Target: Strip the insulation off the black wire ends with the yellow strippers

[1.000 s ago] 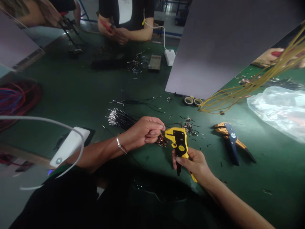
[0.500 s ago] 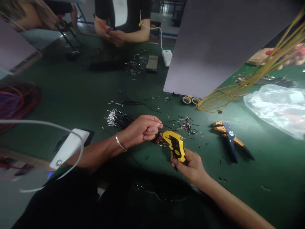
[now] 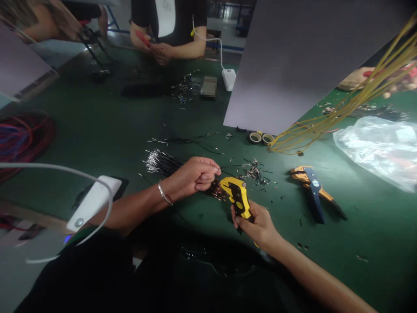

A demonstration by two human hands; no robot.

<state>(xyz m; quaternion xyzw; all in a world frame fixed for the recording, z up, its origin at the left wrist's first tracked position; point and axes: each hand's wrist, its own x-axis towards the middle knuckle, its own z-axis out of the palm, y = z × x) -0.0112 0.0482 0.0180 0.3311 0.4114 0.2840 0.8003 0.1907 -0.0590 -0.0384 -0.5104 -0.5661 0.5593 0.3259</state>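
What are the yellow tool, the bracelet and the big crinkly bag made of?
Yellow tool: smooth, bright yellow surface, so maybe hard plastic or painted metal. Bracelet: likely polished metal, silvery with bright glints. Bag: probably thin plastic film, cloudy, wrinkled and shiny.

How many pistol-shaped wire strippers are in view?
2: a yellow-and-black stripper in the person's right hand, and a blue-and-orange stripper lying on the green table, to the right. Others could be hidden behind the grey panel.
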